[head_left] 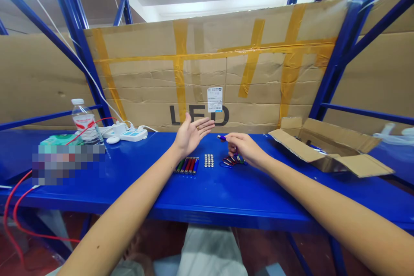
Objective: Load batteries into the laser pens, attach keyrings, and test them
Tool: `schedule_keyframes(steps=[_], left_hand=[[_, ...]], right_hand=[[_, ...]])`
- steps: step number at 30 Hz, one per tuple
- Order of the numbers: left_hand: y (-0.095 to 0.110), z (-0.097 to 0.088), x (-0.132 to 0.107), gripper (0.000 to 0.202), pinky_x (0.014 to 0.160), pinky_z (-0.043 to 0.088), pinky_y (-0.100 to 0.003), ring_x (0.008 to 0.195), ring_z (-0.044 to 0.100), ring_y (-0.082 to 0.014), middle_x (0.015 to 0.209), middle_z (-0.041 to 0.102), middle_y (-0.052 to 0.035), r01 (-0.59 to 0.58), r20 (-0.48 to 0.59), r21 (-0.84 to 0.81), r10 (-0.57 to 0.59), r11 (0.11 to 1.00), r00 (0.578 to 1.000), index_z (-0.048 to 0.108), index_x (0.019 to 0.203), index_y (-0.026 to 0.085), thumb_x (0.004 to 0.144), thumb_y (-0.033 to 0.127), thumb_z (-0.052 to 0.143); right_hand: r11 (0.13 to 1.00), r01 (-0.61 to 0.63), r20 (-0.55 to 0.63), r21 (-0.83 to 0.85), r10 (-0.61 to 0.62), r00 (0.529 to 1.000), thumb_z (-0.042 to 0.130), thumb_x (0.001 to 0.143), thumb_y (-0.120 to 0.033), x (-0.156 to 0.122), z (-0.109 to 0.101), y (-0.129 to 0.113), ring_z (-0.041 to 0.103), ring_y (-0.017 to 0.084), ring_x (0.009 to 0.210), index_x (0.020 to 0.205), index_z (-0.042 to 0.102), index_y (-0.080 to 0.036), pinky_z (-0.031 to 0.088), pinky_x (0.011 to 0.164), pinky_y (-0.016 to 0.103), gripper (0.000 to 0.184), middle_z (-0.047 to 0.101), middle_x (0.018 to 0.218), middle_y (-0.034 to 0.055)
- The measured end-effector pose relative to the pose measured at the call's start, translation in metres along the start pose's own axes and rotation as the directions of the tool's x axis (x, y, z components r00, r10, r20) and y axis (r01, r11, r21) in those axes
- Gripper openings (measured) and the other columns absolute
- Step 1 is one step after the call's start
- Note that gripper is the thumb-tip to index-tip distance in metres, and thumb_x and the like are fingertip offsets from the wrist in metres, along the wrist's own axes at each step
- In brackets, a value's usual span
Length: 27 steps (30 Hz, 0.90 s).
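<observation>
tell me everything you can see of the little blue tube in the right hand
The small, slim blue cylindrical tube looks like shiny metal, with a paler, silvery tip at its exposed end. It sits nearly level, pinched in the fingers of the right hand, its tip pointing toward the open left hand, which is apart from it. It appears held above the blue tabletop. Only the right hand visibly touches it; its other end is hidden, and finer detail is too small to tell.
</observation>
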<state>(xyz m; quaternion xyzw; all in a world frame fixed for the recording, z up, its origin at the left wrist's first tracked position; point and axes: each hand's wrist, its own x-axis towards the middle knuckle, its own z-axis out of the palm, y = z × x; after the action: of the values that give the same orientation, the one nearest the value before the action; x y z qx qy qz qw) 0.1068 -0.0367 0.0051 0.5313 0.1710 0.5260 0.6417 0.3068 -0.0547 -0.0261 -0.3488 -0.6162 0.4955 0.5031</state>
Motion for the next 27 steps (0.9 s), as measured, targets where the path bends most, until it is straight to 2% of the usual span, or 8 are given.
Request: schedule_keyframes(steps=[5, 10, 16, 21, 27], left_hand=[[0.003, -0.005, 0.002, 0.080, 0.107, 0.038, -0.041, 0.122, 0.055, -0.0305, 0.129, 0.059, -0.0239, 0.063, -0.084, -0.077, -0.069, 0.995, 0.994, 0.060, 0.118, 0.004, 0.093, 0.066, 0.015], [-0.001, -0.004, 0.002, 0.075, 0.102, 0.042, -0.042, 0.118, 0.058, -0.0317, 0.126, 0.060, -0.0241, 0.095, -0.088, -0.040, -0.099, 0.995, 0.991, 0.059, 0.117, 0.005, 0.093, 0.064, 0.020], [-0.002, -0.004, 0.002, 0.073, 0.097, 0.046, -0.042, 0.113, 0.061, -0.0313, 0.120, 0.064, -0.0238, 0.111, -0.089, -0.003, -0.111, 0.994, 0.990, 0.061, 0.117, 0.005, 0.094, 0.062, 0.020], [-0.002, -0.006, 0.004, 0.076, 0.097, 0.046, -0.040, 0.108, 0.063, -0.0305, 0.116, 0.065, -0.0252, 0.140, -0.134, 0.017, -0.136, 0.990, 0.982, 0.061, 0.116, 0.001, 0.095, 0.060, 0.018], [-0.003, -0.007, 0.006, 0.075, 0.097, 0.047, -0.041, 0.108, 0.064, -0.0305, 0.116, 0.066, -0.0245, 0.145, -0.151, 0.028, -0.139, 0.989, 0.979, 0.061, 0.117, 0.003, 0.095, 0.061, 0.020]], right_hand=[[0.991, 0.037, -0.079, -0.128, -0.048, 0.996, 0.062, 0.071, -0.035, 0.001, -0.008, -0.002, 0.039, 0.009, 0.044, 0.070, 0.060, -0.017, 0.033, 0.045, 0.026, 0.018, 0.039, 0.049, -0.0063], [0.951, 0.048, -0.124, -0.305, -0.090, 0.988, 0.056, 0.073, -0.033, 0.000, -0.010, -0.004, 0.043, 0.011, 0.044, 0.075, 0.062, -0.016, 0.035, 0.046, 0.026, 0.018, 0.044, 0.048, -0.0047], [0.899, 0.072, -0.121, -0.433, -0.137, 0.983, 0.053, 0.075, -0.033, -0.001, -0.010, -0.006, 0.044, 0.013, 0.044, 0.085, 0.068, -0.015, 0.036, 0.047, 0.027, 0.026, 0.049, 0.047, -0.0031], [0.810, 0.178, -0.086, -0.559, -0.270, 0.959, 0.051, 0.079, -0.031, -0.002, -0.012, -0.008, 0.056, 0.017, 0.058, 0.090, 0.071, -0.015, 0.044, 0.059, 0.030, 0.028, 0.061, 0.058, 0.0020], [0.757, 0.203, -0.061, -0.621, -0.305, 0.951, 0.050, 0.083, -0.029, -0.003, -0.014, -0.007, 0.064, 0.021, 0.076, 0.097, 0.072, -0.015, 0.048, 0.070, 0.032, 0.030, 0.071, 0.076, 0.0059]])
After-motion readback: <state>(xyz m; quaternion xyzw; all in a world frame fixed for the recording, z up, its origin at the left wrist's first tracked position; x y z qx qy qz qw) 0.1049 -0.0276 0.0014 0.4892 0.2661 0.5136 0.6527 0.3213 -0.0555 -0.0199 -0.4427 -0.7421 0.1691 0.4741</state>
